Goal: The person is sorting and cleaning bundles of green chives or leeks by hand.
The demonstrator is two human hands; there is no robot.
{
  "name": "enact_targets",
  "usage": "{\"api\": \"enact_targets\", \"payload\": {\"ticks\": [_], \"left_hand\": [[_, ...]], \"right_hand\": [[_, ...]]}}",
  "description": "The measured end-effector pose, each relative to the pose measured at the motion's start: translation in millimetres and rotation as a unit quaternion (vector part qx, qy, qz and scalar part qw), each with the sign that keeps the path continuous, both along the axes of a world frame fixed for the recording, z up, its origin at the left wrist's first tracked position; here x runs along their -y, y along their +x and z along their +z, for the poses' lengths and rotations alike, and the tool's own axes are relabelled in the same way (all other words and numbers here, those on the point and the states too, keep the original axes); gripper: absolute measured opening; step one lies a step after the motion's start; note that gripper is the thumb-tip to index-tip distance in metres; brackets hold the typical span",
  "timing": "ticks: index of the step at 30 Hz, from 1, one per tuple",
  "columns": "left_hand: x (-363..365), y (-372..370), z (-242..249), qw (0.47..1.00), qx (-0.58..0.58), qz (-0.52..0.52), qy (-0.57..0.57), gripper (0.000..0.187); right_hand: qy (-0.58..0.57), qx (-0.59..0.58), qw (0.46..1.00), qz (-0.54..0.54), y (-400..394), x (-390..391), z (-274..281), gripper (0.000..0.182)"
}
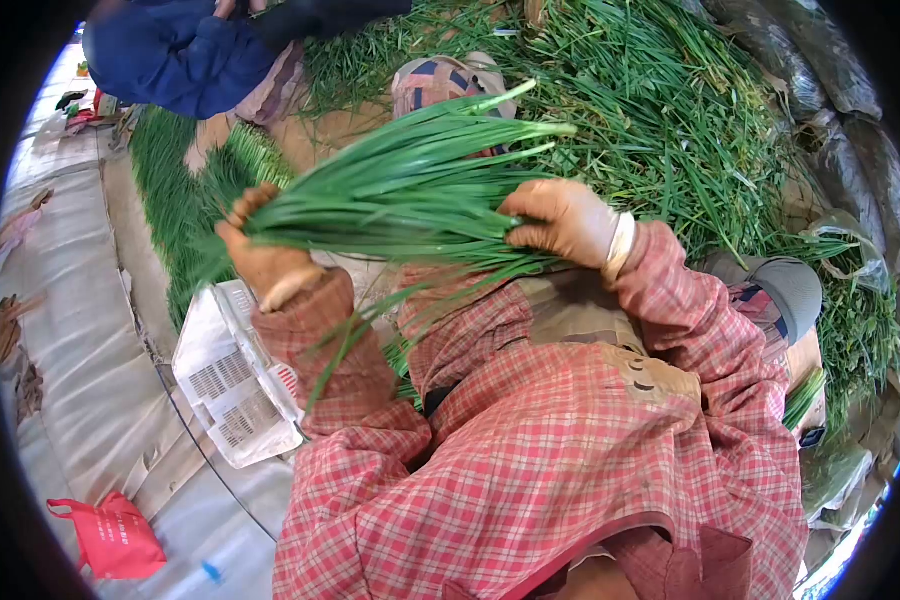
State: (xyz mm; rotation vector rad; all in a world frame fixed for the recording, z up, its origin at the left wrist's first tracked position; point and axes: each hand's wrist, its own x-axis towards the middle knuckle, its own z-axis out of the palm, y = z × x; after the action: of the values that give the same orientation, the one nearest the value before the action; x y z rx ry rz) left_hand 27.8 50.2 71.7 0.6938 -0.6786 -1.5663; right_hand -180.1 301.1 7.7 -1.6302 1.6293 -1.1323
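A long bunch of green chives (390,190) is stretched across in front of my chest, pale stem ends at the upper right. My left hand (265,245), in a tan glove, is closed round the leafy end. At the other side, my gloved right hand (565,225) pinches some blades at the lower edge of the bunch. A few loose blades droop below it over my left sleeve. Part of the fingers of my left hand is blurred.
A big heap of loose chives (660,120) lies at the upper right. Sorted chives (160,170) lie to the left. A white printed carton (235,375) and a red bag (115,535) rest on plastic sheeting (80,350). Another person's blue sleeve (185,60) shows at the upper left.
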Motion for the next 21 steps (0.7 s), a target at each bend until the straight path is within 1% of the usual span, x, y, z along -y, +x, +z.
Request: {"api": "enact_targets", "payload": {"ticks": [1,2,3,5,6,7,8,9,10,11,12,13,14,15,16,17,18,19,20,21], "left_hand": [[4,-16,15,0.998,0.051,-0.006,-0.031,0.032],[5,-32,34,0.993,0.102,-0.013,-0.063,0.032],[7,-45,45,0.983,0.152,-0.021,-0.096,0.033],[27,-54,55,0.982,0.0,-0.16,-0.098,0.031],[42,-57,61,0.966,-0.075,-0.228,-0.097,0.031],[65,-60,56,0.979,-0.008,-0.138,-0.149,0.03],[92,-63,43,0.977,0.06,-0.044,-0.199,0.029],[91,-67,46,0.984,0.07,0.022,-0.164,0.028],[89,-71,50,0.985,0.082,0.086,-0.127,0.028],[87,-66,46,0.954,0.212,0.144,-0.154,0.026],[88,-58,33,0.902,0.338,0.2,-0.178,0.025],[95,-41,15,0.855,0.426,0.215,-0.202,0.022],[102,-25,-3,0.799,0.507,0.235,-0.223,0.02],[121,5,-29,0.764,0.556,0.215,-0.245,0.017],[130,26,-52,0.765,0.559,0.196,-0.254,0.017],[140,46,-75,0.765,0.56,0.178,-0.263,0.018],[144,61,-95,0.801,0.515,0.161,-0.259,0.02],[140,69,-98,0.812,0.503,0.157,-0.252,0.022],[132,73,-98,0.822,0.49,0.154,-0.246,0.025],[123,75,-100,0.811,0.508,0.163,-0.238,0.026]], "right_hand": [[-0.035,0.083,0.996,-0.021,-9,1,-3,0.028],[0.026,0.194,0.981,-0.02,-26,4,-5,0.027],[0.083,0.302,0.949,-0.02,-45,6,-4,0.027],[0.137,0.332,0.93,-0.077,-73,4,19,0.026],[0.125,0.387,0.91,-0.081,-89,4,-1,0.025],[0.112,0.365,0.916,-0.123,-95,4,-2,0.022],[0.103,0.366,0.915,-0.135,-102,2,0,0.02],[0.094,0.368,0.913,-0.145,-109,-1,0,0.018],[0.082,0.367,0.907,-0.19,-113,-4,-3,0.016],[0.068,0.365,0.901,-0.226,-119,-9,-10,0.016],[0.079,0.333,0.905,-0.251,-125,-21,-15,0.017],[0.09,0.3,0.909,-0.275,-126,-29,-13,0.017],[0.071,0.268,0.912,-0.303,-115,-36,-6,0.019],[0.052,0.236,0.912,-0.331,-97,-44,2,0.02],[0.025,0.188,0.917,-0.351,-80,-45,2,0.021],[0.001,0.167,0.916,-0.365,-61,-45,5,0.023],[-0.029,0.16,0.912,-0.376,-41,-39,12,0.021],[-0.043,0.085,0.927,-0.362,-30,-32,20,0.025],[-0.032,0.036,0.935,-0.35,-25,-21,26,0.028],[-0.021,-0.014,0.941,-0.339,-19,-10,29,0.031]]}}
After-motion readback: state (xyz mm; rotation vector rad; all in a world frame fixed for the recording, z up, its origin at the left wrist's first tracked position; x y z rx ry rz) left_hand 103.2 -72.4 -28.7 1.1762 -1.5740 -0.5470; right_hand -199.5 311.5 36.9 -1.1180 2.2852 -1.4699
